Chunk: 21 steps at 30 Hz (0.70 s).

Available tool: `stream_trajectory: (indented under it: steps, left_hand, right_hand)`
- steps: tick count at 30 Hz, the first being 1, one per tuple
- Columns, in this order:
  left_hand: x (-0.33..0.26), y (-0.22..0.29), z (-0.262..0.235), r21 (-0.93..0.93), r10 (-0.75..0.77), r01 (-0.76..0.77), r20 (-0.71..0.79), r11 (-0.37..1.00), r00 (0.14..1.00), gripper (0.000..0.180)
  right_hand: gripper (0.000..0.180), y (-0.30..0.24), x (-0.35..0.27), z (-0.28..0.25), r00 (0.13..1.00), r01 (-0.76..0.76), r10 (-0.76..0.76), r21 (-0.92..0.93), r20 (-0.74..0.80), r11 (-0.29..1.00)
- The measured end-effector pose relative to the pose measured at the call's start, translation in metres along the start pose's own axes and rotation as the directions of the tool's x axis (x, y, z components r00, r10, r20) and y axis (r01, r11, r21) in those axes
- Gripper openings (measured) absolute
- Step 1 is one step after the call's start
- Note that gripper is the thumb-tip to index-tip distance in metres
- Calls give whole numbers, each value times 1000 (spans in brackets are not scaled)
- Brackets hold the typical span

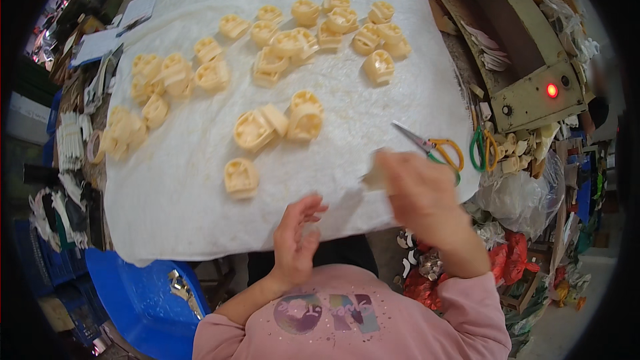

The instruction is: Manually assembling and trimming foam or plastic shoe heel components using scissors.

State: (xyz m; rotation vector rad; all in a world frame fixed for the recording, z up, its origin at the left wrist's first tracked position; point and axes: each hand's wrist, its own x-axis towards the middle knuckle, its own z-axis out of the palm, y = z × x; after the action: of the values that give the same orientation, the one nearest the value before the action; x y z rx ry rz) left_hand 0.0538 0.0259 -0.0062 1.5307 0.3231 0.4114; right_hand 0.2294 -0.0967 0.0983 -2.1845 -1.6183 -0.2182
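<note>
My left hand (297, 240) is raised at the table's near edge, empty, with its fingers loosely curved and apart. My right hand (420, 190) is smeared by motion over the right side of the white cloth (180, 227). Its fingers are closed around a small pale piece (375, 177) too blurred to name. Just beyond that hand lie scissors (437, 148) with green and orange handles, partly hidden by it. Nearest my left hand is a cream moulded plastic part (241, 178), rounded and hollow. A little farther off sit more such parts, one of them upright (305, 115).
Several more cream parts (287, 43) are spread in clusters across the far and left table. A second pair of scissors (483, 149) lies off the right edge, below a metal box (533, 97) with a lit red lamp. At lower left stands a blue bin (137, 293).
</note>
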Motion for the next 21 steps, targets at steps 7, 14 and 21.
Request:
stream_trajectory:
  steps: [7,14,21]
  left_hand:
    - [-19,8,-55,-834,-426,300,87,463,901,67]
    - [-32,1,-78,-755,-373,213,-45,621,927,47]
    - [-54,-9,-98,-222,-54,-24,-338,975,940,53]
  right_hand:
    - [50,-70,7,72,997,-41,-2,534,79,844]
    - [39,-85,-21,123,977,0,-98,461,188,887]
    - [30,-96,-14,133,966,19,-103,330,238,944]
